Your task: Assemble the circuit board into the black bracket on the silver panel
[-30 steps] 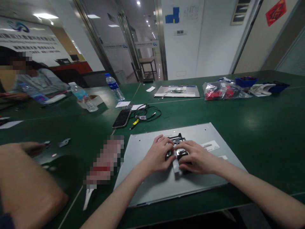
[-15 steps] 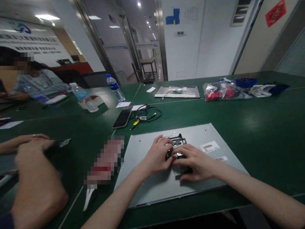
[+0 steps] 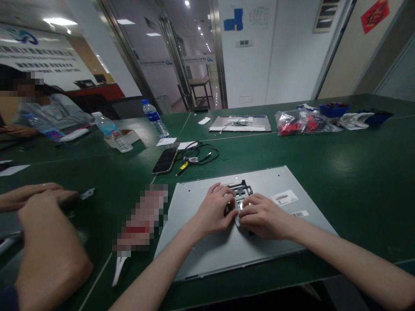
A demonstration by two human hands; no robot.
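Observation:
A flat grey metal panel (image 3: 207,255) with white barcode labels lies on the table in front of me. On its middle rests a bracket (image 3: 243,188) with a black frame and silver inner parts, its near portion covered by my fingers. From the left, my left hand (image 3: 216,210) curls its fingers round a dark part of this bracket. My right hand (image 3: 264,216) is closed against the bracket's right side, fingers bent together and almost touching the left fingertips. What exactly lies under the right fingers is hidden.
Left of the panel lies a blurred-out reddish packet (image 3: 142,218). Beyond are a phone (image 3: 165,160), a black cable (image 3: 207,162), bottles (image 3: 154,117), a second panel (image 3: 240,124) and a plastic bag (image 3: 301,123). Another person's arm (image 3: 52,242) rests at left.
My right hand's fingers have drawn together from a wider spread over the bracket. My left hand stays nearly where it was. The view has shifted slightly.

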